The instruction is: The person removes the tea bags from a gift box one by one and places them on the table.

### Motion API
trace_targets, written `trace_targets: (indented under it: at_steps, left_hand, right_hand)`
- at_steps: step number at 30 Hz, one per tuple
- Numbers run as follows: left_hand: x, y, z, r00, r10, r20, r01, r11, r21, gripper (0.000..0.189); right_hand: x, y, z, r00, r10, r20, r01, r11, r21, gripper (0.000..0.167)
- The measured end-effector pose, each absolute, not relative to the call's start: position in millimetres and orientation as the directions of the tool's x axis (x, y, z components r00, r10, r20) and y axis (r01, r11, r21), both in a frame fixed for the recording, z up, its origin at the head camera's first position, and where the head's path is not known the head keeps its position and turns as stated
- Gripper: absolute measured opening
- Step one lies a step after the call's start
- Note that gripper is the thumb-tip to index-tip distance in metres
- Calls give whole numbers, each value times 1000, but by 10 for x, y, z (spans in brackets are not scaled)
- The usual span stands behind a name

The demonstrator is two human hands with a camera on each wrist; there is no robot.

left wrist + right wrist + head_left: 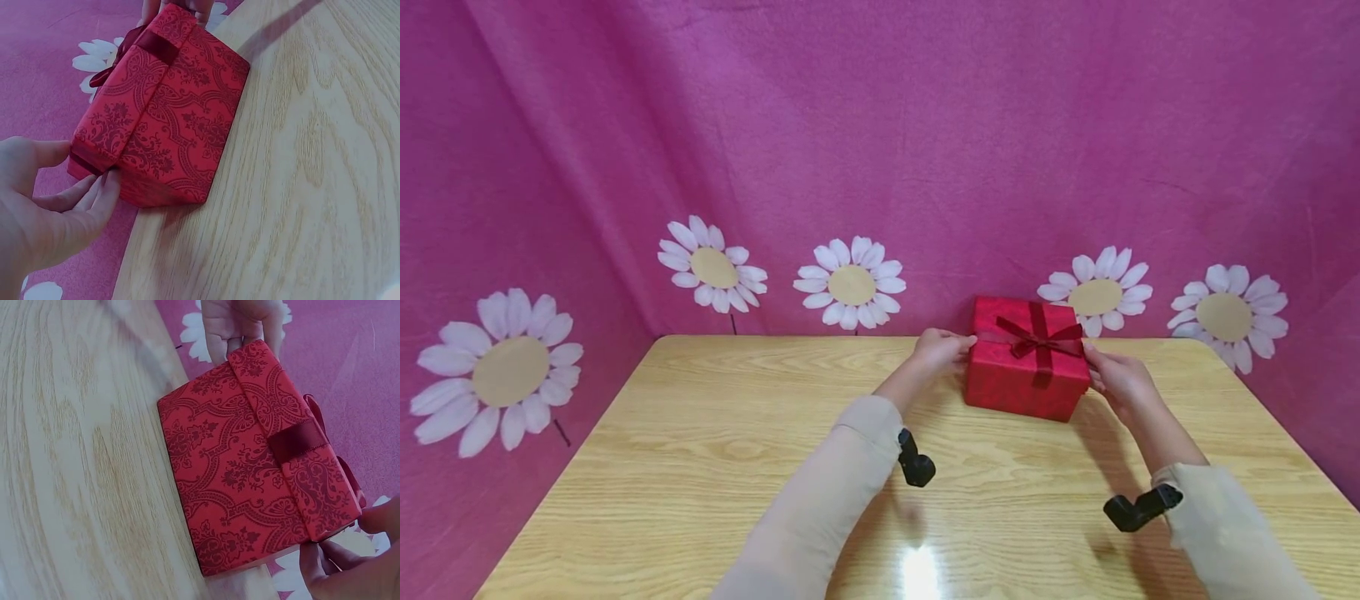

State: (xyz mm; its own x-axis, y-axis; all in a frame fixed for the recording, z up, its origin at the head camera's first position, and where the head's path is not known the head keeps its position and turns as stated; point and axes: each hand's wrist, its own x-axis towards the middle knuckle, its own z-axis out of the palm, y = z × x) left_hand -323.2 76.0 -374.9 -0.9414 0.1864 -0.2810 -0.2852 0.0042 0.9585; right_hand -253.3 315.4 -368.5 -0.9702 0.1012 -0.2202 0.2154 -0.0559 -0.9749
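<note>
A red gift box point(1018, 396) with a dark damask pattern sits near the back edge of the table, right of the middle. Its lid point(119, 106) is on, wrapped by a dark red ribbon that ends in a bow point(1042, 342) on top. My left hand point(938, 350) pinches the left end of the lid, thumb at the upper edge and fingertips under the rim. At the opposite end, my right hand point(356, 569) pinches the lid in the same way. The lid lies flush over the box's body in both wrist views.
The light wooden table point(715, 467) carries the box, and a bright reflection shows near its front. Close behind rises a magenta cloth point(880, 125) with large white daisies. A black wrist camera point(916, 458) is fixed at each sleeve.
</note>
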Motion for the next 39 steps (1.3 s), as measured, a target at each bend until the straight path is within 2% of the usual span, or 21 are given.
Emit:
trace_targets:
  at_steps: [6,13,27,35,39]
  left_hand:
    - [-3227,735,-3795,-932,194,-306,-320,-40,947,39]
    - [-3196,685,-3815,-928,219,-301,-319,-52,946,37]
    - [-3113,514,-3777,-919,256,-299,-303,25,953,42]
    - [-3112,328,-3798,-888,320,-330,-339,27,940,50]
    - [-3096,246,-3801,-873,349,-342,-351,38,936,53]
  right_hand:
    - [-2497,3139,-3686,-971,66,-228,226,-31,-974,66]
    - [-2461,3160,-3698,-973,21,-231,231,24,-973,67]
    - [-2401,3081,-3721,-974,-33,-226,228,-75,-971,66]
    - [-2392,2993,-3749,-968,-75,-239,247,-125,-961,69]
    - [-2353,2962,-3736,-964,-72,-257,263,-104,-959,70]
